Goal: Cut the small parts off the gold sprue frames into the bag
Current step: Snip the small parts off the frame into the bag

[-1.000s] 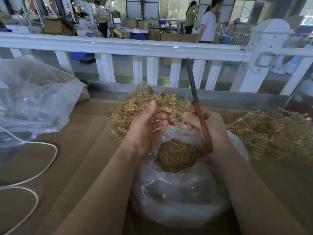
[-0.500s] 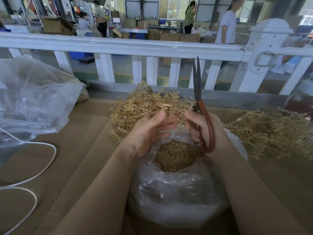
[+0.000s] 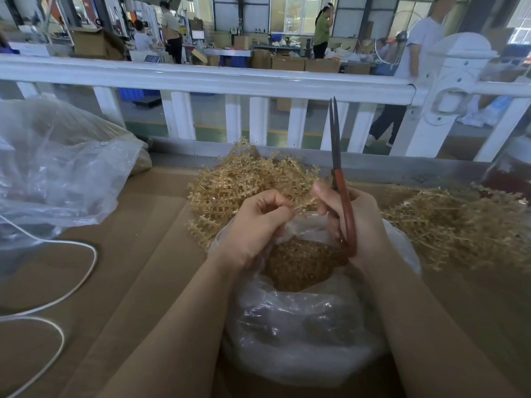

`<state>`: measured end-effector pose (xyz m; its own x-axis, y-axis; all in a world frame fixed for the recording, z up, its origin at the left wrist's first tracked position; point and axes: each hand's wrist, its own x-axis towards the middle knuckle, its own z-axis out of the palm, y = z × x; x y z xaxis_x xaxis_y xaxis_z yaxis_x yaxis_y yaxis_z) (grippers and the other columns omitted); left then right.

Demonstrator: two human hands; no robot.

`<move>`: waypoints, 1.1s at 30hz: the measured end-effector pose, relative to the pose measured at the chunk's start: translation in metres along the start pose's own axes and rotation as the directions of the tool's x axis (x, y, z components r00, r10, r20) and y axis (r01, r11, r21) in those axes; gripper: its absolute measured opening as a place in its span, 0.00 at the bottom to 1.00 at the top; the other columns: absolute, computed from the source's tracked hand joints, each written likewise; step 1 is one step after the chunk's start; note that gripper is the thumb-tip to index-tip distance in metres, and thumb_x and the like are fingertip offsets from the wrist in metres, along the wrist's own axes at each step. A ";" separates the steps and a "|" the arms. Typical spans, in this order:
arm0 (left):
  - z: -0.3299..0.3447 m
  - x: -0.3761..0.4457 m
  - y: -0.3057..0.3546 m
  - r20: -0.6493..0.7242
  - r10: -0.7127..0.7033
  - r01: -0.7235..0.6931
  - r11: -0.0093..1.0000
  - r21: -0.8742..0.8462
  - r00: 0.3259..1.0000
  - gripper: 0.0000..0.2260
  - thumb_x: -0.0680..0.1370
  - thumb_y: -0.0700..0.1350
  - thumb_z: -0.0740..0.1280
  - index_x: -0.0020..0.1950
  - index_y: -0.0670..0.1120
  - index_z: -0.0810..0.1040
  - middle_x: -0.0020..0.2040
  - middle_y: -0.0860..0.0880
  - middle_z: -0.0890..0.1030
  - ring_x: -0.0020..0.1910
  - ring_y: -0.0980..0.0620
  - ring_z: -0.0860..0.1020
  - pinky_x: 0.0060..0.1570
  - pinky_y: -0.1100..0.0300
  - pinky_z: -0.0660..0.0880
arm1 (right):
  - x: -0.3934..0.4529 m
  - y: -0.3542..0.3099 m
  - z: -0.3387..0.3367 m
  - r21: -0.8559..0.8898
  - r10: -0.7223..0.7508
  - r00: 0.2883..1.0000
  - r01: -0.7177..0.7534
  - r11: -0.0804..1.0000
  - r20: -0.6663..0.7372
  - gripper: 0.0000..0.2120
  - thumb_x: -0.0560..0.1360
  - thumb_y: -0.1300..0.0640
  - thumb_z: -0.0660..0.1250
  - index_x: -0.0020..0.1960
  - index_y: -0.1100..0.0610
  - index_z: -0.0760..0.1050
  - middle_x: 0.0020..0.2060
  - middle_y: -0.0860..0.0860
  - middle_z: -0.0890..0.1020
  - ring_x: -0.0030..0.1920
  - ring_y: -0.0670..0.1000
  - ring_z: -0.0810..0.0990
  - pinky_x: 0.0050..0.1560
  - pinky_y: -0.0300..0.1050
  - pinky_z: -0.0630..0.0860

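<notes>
Left hand [image 3: 255, 222] pinching one gold sprue frame [image 3: 301, 203] at its near end, held over the open bag [image 3: 301, 334]. Right hand [image 3: 356, 222] clenched round the red-handled scissors [image 3: 339, 191], blades nearly closed and pointing up and away. Frame running crosswise from left fingers toward the right thumb, just below the blades. More frames heaped behind [image 3: 230, 185] and right [image 3: 459, 225] on the worktop [image 3: 129, 282].

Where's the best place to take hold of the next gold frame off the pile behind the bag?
Probably a bare outer rib on the near edge of the pile of gold frames, pinched from the front with the left hand. The frames lie tangled, and the ribs there stick out towards the bag.
</notes>
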<state>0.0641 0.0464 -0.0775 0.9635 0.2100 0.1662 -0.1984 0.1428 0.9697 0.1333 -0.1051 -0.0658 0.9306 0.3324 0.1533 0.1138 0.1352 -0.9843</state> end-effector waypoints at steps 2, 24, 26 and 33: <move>0.001 0.000 0.000 0.001 0.029 -0.029 0.999 0.039 1.000 0.10 0.78 0.29 0.62 0.39 0.40 0.72 0.27 0.49 0.68 0.23 0.54 0.64 0.23 0.62 0.61 | 0.001 0.002 -0.001 -0.028 0.022 0.999 -0.023 0.999 -0.031 0.13 0.75 0.53 0.75 0.36 0.59 0.79 0.29 0.53 0.77 0.21 0.47 0.67 0.21 0.37 0.64; -0.002 0.005 -0.007 -0.104 -0.063 0.054 0.994 -0.091 0.993 0.07 0.79 0.42 0.69 0.43 0.43 0.85 0.42 0.44 0.85 0.40 0.53 0.80 0.38 0.57 0.77 | 0.000 0.005 0.009 -0.120 0.043 0.999 -0.040 0.992 0.023 0.07 0.75 0.64 0.73 0.41 0.54 0.85 0.28 0.51 0.80 0.24 0.45 0.74 0.23 0.37 0.70; -0.002 0.006 -0.007 -0.120 -0.062 0.055 0.997 -0.059 0.991 0.08 0.80 0.42 0.67 0.43 0.44 0.84 0.40 0.45 0.85 0.38 0.53 0.81 0.36 0.58 0.77 | -0.002 0.005 0.009 -0.153 -0.011 0.998 0.020 0.988 0.059 0.09 0.74 0.63 0.74 0.38 0.52 0.84 0.28 0.50 0.81 0.24 0.43 0.75 0.25 0.34 0.71; -0.003 0.005 -0.007 -0.120 -0.079 0.058 0.984 -0.168 0.990 0.04 0.74 0.39 0.71 0.45 0.39 0.84 0.34 0.45 0.82 0.31 0.54 0.78 0.31 0.64 0.76 | 0.002 0.009 0.012 -0.464 -0.101 0.994 0.109 0.879 0.042 0.05 0.71 0.54 0.78 0.43 0.53 0.82 0.37 0.49 0.85 0.40 0.48 0.84 0.50 0.52 0.82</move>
<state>0.0700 0.0494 -0.0836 0.9477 0.3124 0.0661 -0.1692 0.3157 0.9336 0.1316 -0.0921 -0.0732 0.8990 0.3560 0.2552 0.3625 -0.2777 -0.8896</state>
